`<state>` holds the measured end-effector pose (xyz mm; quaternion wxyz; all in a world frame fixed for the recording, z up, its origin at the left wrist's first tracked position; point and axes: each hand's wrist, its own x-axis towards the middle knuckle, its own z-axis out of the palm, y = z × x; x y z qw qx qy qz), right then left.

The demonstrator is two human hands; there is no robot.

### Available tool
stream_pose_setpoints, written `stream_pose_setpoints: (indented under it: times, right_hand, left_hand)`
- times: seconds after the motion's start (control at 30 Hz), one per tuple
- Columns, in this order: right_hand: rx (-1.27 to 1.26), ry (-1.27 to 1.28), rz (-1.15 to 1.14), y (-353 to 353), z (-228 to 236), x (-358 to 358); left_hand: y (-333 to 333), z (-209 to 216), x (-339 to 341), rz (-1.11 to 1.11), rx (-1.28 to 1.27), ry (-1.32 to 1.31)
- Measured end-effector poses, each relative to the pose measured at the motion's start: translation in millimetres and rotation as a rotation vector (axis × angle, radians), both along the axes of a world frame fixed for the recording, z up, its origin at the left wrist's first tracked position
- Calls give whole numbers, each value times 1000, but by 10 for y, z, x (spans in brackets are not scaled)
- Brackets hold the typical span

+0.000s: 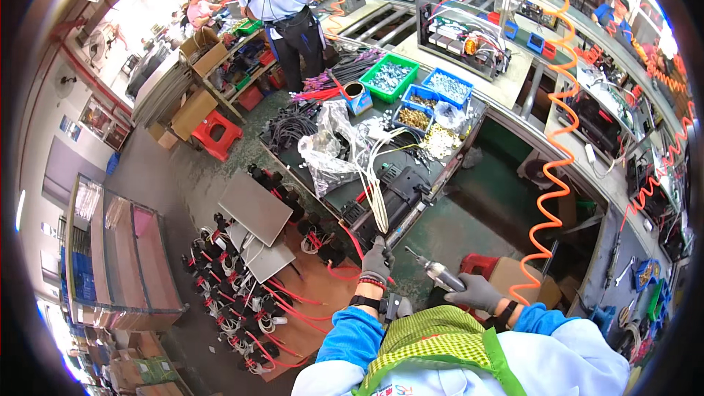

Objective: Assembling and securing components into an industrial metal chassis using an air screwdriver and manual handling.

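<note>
My left hand, in a grey glove, is closed around the lower end of a bundle of white cables at the near edge of the bench. These cables run up over a black housing lying on the bench corner. In my right hand, also gloved in grey, is a power screwdriver with a silver and dark body, its bit pointing up and left. A red cable passes close to my left hand. Which part of the cables my left fingers pinch is too small to tell.
On the bench are a green bin, blue bins of small parts, clear plastic bags and black cables. An orange coiled hose hangs at right. Black parts with cables cover the lower left. A co-worker stands beyond.
</note>
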<state>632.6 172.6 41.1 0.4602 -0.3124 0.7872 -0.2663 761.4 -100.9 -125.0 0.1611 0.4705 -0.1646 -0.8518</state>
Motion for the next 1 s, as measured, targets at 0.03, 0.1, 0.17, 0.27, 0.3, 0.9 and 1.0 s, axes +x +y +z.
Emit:
stream_pose_setpoints:
  times: [0.03, 0.1, 0.17, 0.27, 0.3, 0.9, 1.0]
  right_hand:
    - [15, 1, -19, 27, 8, -10]
    - [28, -4, -31, 85, -59, -49]
    - [43, 13, -69, 164, -192, -63]
    - [46, -50, -34, 86, 17, -10]
    - [55, -45, -13, 69, 17, 4]
    - [36, -76, 59, 82, -120, 168]
    - [-7, -62, -5, 72, -270, 166]
  left_hand:
    - [-21, -41, -2, 17, -8, 1]
    - [-14, -119, -8, -50, -142, -144]
    - [92, 143, -52, -62, -127, -123]
    - [132, 70, 108, -33, -101, 30]
    - [160, 19, 169, -71, -112, 142]
    - [439, 246, 196, -70, 3, 370]
    - [488, 307, 157, -104, 51, 317]
